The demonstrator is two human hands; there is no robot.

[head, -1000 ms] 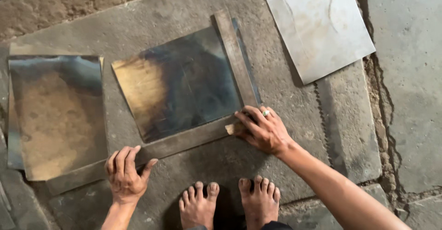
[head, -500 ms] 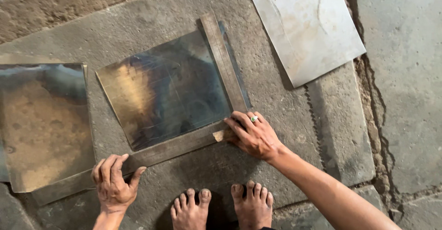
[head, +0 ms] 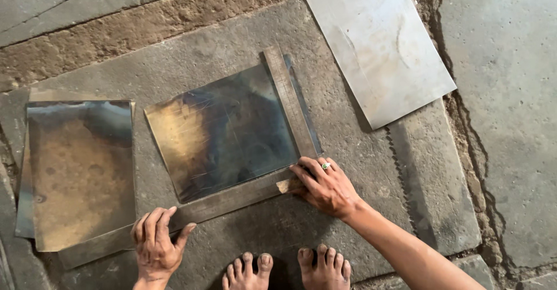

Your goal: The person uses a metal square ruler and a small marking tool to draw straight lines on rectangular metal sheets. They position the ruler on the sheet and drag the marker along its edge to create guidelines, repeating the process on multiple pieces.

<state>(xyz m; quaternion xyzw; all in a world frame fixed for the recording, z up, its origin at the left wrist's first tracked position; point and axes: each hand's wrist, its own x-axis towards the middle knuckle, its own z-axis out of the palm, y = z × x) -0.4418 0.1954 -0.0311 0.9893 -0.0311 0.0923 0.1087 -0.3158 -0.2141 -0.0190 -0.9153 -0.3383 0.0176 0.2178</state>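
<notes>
A dark, shiny square metal sheet (head: 226,130) lies on a grey stone slab (head: 232,40). An L-shaped metal square (head: 232,200) frames the sheet's near and right edges. My right hand (head: 325,185), with a ring on one finger, presses flat on the corner of the square, fingers spread. My left hand (head: 156,246) presses down on the long arm of the square near its left end. Neither hand grips anything. My bare feet (head: 290,269) stand at the near edge of the slab, between my arms.
A second tarnished metal sheet (head: 78,174) lies to the left, on top of another sheet. A larger pale grey sheet (head: 374,40) lies at the upper right. Cracks and rough earth run between the stone slabs around it.
The view has shifted slightly; both hands stay pressed on the square. The sheet and the square keep the same arrangement.
</notes>
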